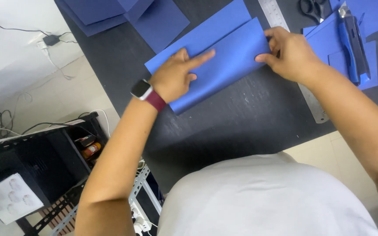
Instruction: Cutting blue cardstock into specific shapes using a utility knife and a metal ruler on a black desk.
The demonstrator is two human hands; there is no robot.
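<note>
The folded blue paper sheet [224, 61] lies flat on the dark bench [241, 126], its long axis running diagonally, low at the wrist side and high toward the steel ruler [285, 35]. Left hand [176, 76] presses on it, index finger stretched along the fold, nothing clamped. Right hand [289, 52] pinches the sheet's far edge, right beside that ruler. A blue utility knife [351, 43] sits past the ruler.
</note>
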